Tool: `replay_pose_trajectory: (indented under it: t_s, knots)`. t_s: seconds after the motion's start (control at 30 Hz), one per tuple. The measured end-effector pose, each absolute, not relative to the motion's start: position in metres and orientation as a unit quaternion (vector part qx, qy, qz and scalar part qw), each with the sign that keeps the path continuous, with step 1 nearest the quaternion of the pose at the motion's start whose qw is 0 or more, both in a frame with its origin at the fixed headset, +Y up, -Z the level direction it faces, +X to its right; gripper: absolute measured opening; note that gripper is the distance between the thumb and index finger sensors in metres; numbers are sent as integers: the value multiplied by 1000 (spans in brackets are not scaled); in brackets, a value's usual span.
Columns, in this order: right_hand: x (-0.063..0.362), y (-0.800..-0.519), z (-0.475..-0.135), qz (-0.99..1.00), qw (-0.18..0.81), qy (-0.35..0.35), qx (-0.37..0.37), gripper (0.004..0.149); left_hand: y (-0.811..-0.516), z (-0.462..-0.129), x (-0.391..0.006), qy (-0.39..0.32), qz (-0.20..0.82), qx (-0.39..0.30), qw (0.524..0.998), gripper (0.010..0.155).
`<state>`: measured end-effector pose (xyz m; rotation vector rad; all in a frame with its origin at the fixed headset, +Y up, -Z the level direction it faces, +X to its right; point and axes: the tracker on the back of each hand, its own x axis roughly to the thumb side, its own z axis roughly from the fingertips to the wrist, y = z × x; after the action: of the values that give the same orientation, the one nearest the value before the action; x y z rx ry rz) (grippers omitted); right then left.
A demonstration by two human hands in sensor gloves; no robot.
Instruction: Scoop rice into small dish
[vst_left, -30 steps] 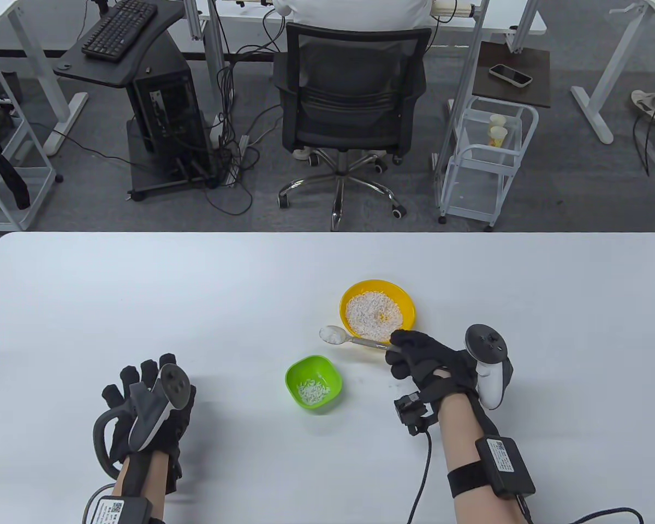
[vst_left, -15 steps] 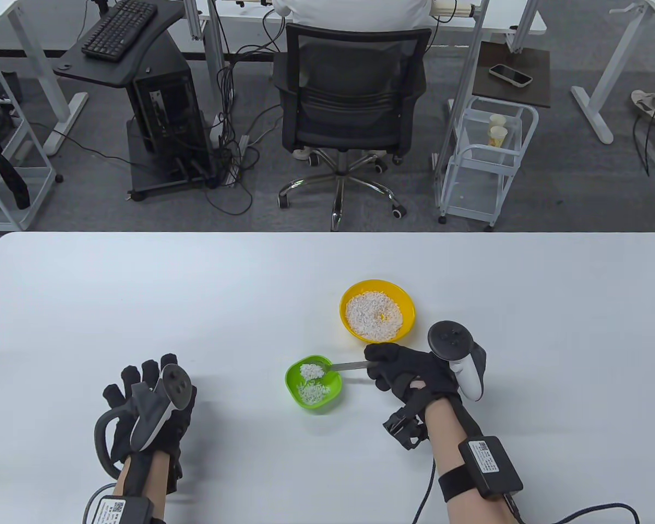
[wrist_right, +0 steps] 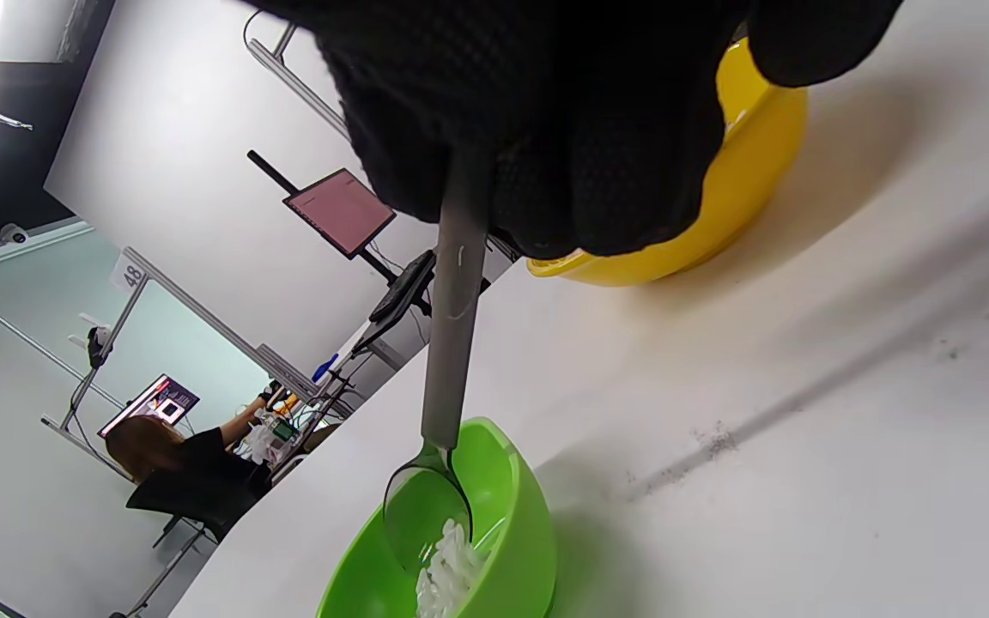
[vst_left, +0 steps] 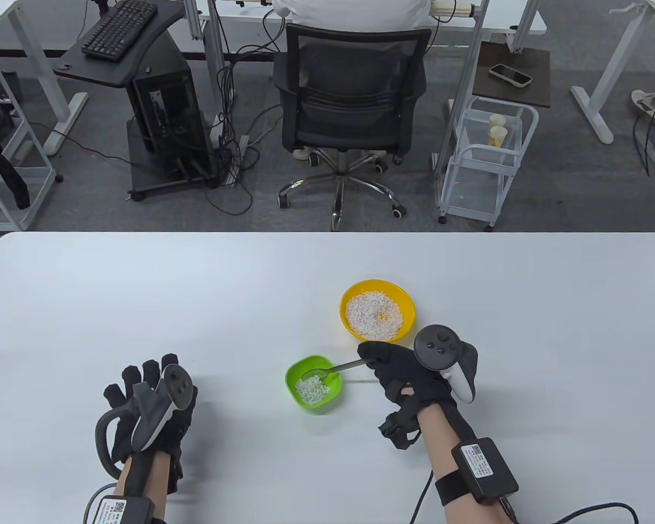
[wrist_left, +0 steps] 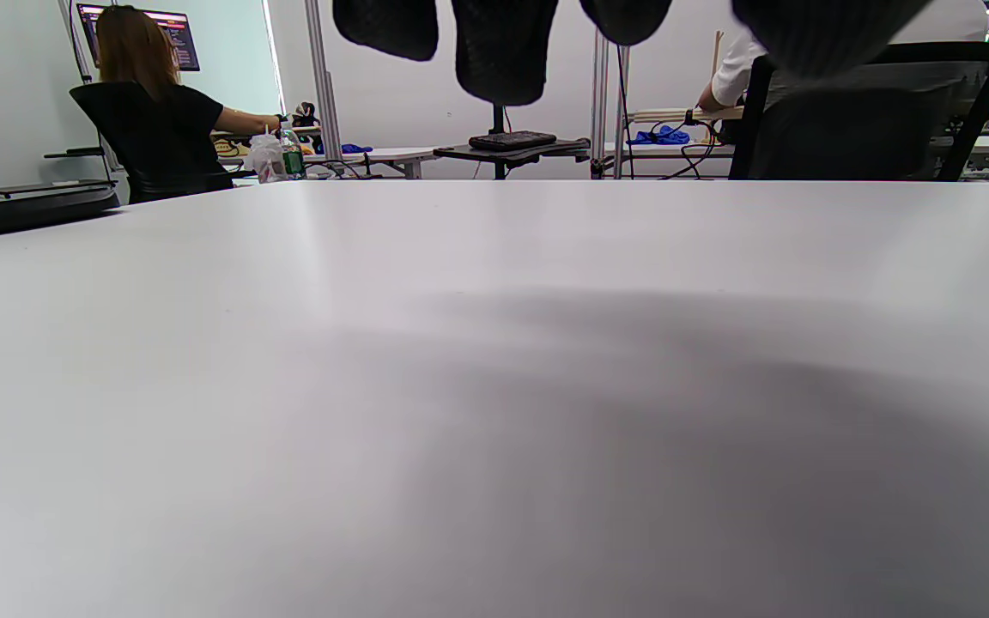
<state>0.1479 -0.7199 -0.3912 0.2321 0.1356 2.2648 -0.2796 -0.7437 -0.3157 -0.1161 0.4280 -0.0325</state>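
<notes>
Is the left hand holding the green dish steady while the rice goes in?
No, the left hand rests on the table well apart from the green dish, touching nothing else.

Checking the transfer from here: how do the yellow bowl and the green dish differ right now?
The yellow bowl is round and wider; the green dish is smaller with rounded-square corners. The yellow bowl holds a broad layer of rice; the green dish holds only a small pile. The spoon, held by the right hand, dips into the green dish, while nothing touches the yellow bowl. Both sit upright on the white table.
</notes>
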Motion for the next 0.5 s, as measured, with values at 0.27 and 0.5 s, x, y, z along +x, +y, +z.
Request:
replay_pose_trajectory:
  t_s: [0.27, 0.5]
  knots:
    - [149, -718, -391, 904, 415, 29, 96, 40, -744, -316, -278, 210, -21, -56, 976, 71]
    - [169, -702, -389, 855, 511, -42, 73, 41, -745, -316, -278, 211, -20, -57, 976, 71]
